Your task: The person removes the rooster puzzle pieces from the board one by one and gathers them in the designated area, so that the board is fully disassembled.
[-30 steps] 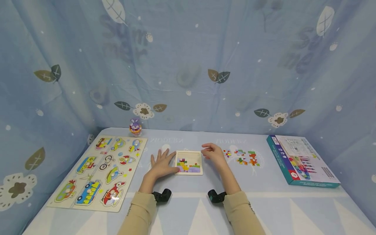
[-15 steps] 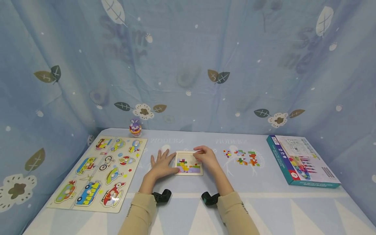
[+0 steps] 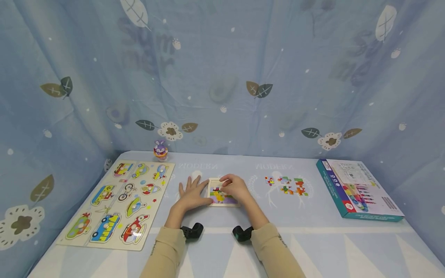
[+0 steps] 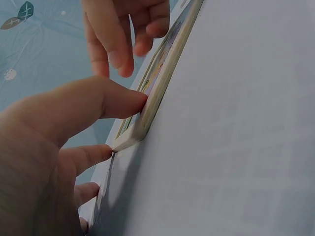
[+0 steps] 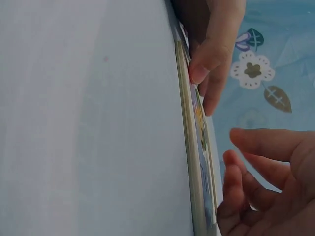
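- Head view: the left hand (image 3: 190,197) lies flat beside a small wooden puzzle frame (image 3: 222,205), fingers spread wide, the thumb at its near left corner.
- Same view: the right hand (image 3: 237,188) is over the right part of the frame, fingers bent; whether they hold a piece cannot be told.
- Same view: the frame lies on the table (image 3: 288,220) between the hands, partly filled with colourful pieces; loose puzzle pieces (image 3: 287,190) lie to its right. A vehicle puzzle board (image 3: 74,242) is at the far left, a purple rabbit toy (image 3: 160,150) behind it, and a teal-edged box (image 3: 361,189) at the far right.
- Left wrist view: the left thumb presses the frame's edge and a fingertip touches its corner; the right fingers hang above, slightly parted.
- Right wrist view: the right fingers are loosely bent beside the frame, with small gaps between some fingertips; the left thumb rests on its other end.
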The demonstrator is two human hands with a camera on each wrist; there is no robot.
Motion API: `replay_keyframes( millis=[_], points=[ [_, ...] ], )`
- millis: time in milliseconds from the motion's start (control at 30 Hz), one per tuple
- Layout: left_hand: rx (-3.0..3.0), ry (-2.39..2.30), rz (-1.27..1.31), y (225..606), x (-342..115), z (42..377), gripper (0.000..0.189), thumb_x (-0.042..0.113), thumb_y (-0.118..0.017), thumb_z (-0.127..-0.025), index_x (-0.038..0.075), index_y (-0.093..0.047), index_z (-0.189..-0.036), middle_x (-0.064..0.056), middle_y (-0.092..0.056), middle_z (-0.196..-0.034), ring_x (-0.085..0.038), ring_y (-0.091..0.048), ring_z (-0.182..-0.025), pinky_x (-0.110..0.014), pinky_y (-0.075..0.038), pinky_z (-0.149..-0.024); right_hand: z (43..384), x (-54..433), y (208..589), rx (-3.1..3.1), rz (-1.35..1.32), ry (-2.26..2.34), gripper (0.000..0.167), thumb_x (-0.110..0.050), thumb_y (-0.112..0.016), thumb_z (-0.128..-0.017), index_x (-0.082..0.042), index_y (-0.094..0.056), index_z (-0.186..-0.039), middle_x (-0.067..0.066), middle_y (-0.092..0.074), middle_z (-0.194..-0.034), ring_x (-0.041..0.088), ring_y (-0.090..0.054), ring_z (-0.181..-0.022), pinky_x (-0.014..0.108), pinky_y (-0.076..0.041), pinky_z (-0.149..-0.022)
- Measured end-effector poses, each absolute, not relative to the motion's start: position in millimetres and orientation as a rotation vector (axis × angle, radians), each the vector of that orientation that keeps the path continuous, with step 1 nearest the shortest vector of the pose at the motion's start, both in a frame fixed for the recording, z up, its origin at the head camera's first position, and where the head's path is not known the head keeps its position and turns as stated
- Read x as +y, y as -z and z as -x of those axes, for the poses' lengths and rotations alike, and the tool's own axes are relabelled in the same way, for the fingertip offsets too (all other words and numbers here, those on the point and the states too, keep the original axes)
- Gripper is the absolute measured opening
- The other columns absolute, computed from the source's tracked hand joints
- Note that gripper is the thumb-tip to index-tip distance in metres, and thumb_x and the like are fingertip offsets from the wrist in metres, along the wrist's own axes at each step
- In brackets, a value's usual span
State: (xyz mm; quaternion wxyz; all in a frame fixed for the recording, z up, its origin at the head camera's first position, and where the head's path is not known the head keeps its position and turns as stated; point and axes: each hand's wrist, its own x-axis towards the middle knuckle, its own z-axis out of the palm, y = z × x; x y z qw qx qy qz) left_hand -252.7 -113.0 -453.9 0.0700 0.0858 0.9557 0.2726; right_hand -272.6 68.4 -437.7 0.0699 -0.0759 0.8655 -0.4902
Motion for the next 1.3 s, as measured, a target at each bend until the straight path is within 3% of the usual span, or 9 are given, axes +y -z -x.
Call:
replay_keyframes(
  millis=[233,467,800,1300],
  points=[
    [2.867,-0.831,-0.264,453,-113,252,0.079,0.043,-0.067,-0.073,0.015,-0.039,-0.141,-0.018,-0.015,-0.152,-0.042,0.006,-0.138,-0.063,0.014,-0.102,273,62,439,2.762,0.361,1.06,0.031,-0.014,-0.075,-0.075,-0.008,-0.069,-0.104,0.003,-0.052,-0.077,0.015,-0.045,-0.067,0.025,-0.037,-0.058],
    [2.867,-0.833,-0.273,453,-114,253,0.079,0.043,-0.067,-0.073,0.015,-0.039,-0.141,-0.018,-0.015,-0.152,-0.043,0.006,-0.138,-0.064,0.013,-0.102,273,60,439,2.79,0.406,1.031,0.026,-0.01,-0.075,-0.073,-0.009,-0.067,-0.098,0.003,-0.049,-0.072,0.015,-0.042,-0.063,0.025,-0.033,-0.055],
    [2.86,-0.843,-0.276,452,-114,252,0.079,0.042,-0.067,-0.073,0.015,-0.039,-0.141,-0.018,-0.015,-0.152,-0.043,0.005,-0.138,-0.064,0.013,-0.102,270,59,438,2.693,0.396,1.354,0.008,-0.004,-0.065,-0.082,-0.006,-0.06,-0.088,0.004,-0.06,-0.079,0.013,-0.054,-0.066,0.023,-0.046,-0.054],
    [2.857,-0.857,-0.278,450,-113,251,0.079,0.041,-0.067,-0.071,0.014,-0.04,-0.141,-0.018,-0.016,-0.152,-0.043,0.005,-0.138,-0.063,0.013,-0.103,272,81,433,2.711,0.183,1.537,0.01,-0.004,-0.062,-0.084,-0.006,-0.066,-0.093,0.004,-0.062,-0.081,0.014,-0.057,-0.072,0.025,-0.049,-0.061]
  ],
)
